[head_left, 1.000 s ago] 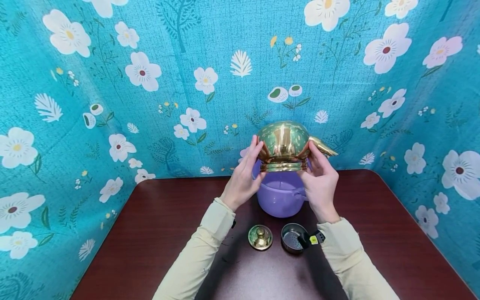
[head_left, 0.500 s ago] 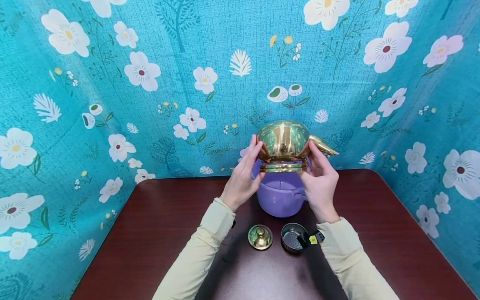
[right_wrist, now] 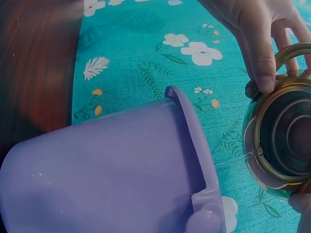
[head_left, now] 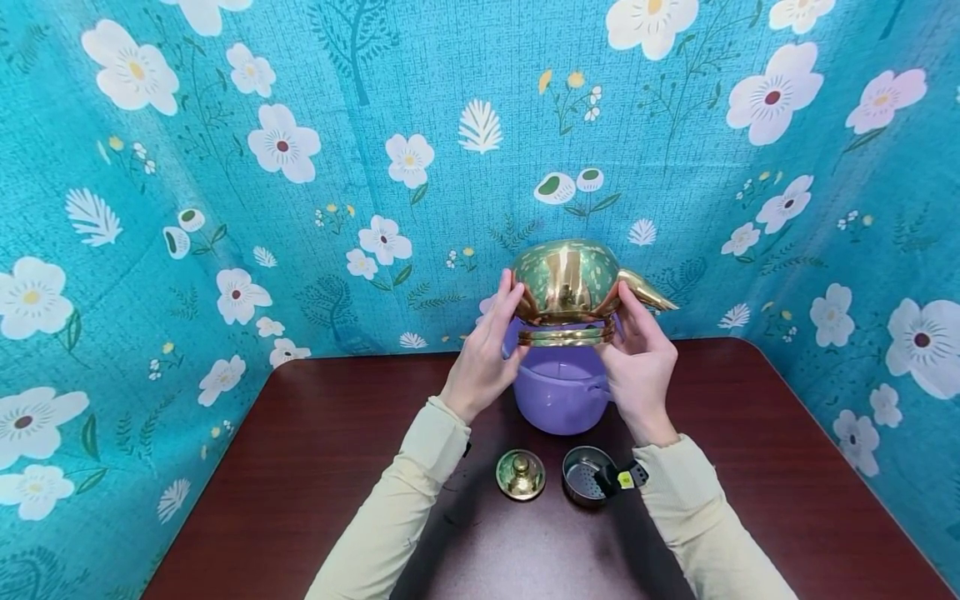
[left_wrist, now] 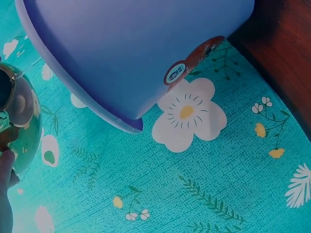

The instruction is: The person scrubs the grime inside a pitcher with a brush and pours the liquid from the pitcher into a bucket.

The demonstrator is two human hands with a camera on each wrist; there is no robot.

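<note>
Both hands hold a shiny golden teapot (head_left: pixel 566 282) bottom up over a purple plastic bucket (head_left: pixel 562 400). On the handle side, my left hand (head_left: pixel 483 358) grips it, thumb by the rim and fingers along the body. My right hand (head_left: pixel 641 362) holds the spout side, the spout pointing right. The teapot's open mouth (right_wrist: pixel 294 133) shows in the right wrist view, and a thin stream of water (right_wrist: pixel 233 161) runs from its rim toward the bucket. On the table in front lie the golden lid (head_left: pixel 521 474), knob up, and a dark perforated metal strainer (head_left: pixel 587 477).
The dark red-brown table (head_left: pixel 345 450) reaches back to a blue flowered cloth (head_left: pixel 450 167) that hangs behind and at both sides. A small black strap end with a yellow tag (head_left: pixel 626 479) hangs from the right wrist, overlapping the strainer in the head view.
Hands and teapot keep almost the same pose, with the teapot tipped very slightly. The bucket, lid and strainer have not moved.
</note>
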